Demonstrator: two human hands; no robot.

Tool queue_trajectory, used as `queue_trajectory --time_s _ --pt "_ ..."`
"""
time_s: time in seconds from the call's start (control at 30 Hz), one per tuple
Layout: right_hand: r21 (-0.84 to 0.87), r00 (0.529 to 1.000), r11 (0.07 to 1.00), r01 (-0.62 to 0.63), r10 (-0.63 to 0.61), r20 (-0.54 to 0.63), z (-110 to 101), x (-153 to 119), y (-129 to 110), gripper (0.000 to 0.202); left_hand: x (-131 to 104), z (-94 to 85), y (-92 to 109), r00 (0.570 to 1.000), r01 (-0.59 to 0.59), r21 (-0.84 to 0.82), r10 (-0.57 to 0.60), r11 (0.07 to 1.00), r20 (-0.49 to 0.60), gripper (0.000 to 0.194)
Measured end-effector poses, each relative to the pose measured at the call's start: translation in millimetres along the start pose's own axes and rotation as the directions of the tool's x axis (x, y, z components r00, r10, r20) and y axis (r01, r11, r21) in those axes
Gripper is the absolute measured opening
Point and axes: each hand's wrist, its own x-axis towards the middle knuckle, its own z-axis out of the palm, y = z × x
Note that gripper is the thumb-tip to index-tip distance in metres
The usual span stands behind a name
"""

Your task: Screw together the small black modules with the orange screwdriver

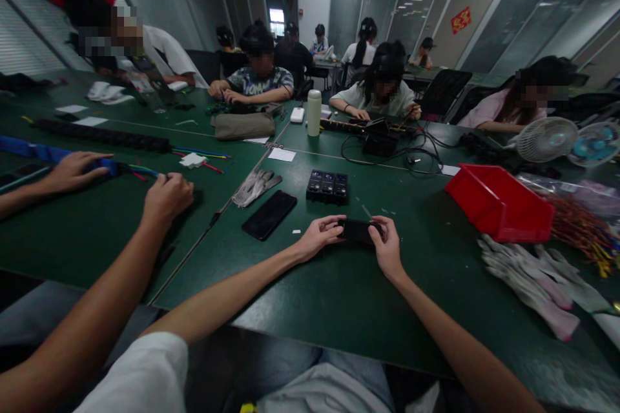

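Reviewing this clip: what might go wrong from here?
The dark piece is held at its ends by the left hand and right hand, so it might slip if either loosens. The phone lies near the left forearm and could get nudged.

An assembly workroom — worktables (290, 303), coloured wires (584, 224), seated people (261, 80) — dimly behind, probably glass partitions (378, 3).

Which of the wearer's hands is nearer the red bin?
Right. The red bin sits off to the right of both hands; the right hand grips the black object's right end, the left hand its left end, farther away.
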Motion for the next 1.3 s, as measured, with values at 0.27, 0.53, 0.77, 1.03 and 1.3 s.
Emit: queue_trajectory --time_s 0.27,0.53,0.77,1.03,1.3 --pt "-0.024 0.999 0.999 0.034 -0.035 -0.013 -1.2 0.7 0.9 0.026 -1.0 0.0 -1.0 0.999 -0.012 0.051 0.01 0.999 0.032 0.049" --pt "-0.039 0.999 0.999 0.028 -0.029 -0.022 -0.6 2.4 3.4 0.025 -2.0 1.1 -0.2 0.999 -0.034 0.077 0.031 0.996 0.035 0.059" --pt "-0.07 1.0 0.997 0.028 -0.028 -0.007 -1.3 1.1 -1.0 0.023 -4.7 2.0 3.4 0.998 -0.058 0.188 0.05 0.98 0.045 0.076" --pt "-0.04 0.998 0.999 0.023 -0.02 0.067 -1.6 0.9 1.1 0.024 0.3 0.6 -1.7 0.997 -0.07 0.082 0.072 0.994 -0.024 0.06" --pt "-0.066 0.984 0.993 0.101 -0.09 0.153 -0.2 -3.0 4.7 0.038 5.8 -4.4 -6.8 0.984 -0.095 -0.034 0.089 0.995 -0.157 0.043"
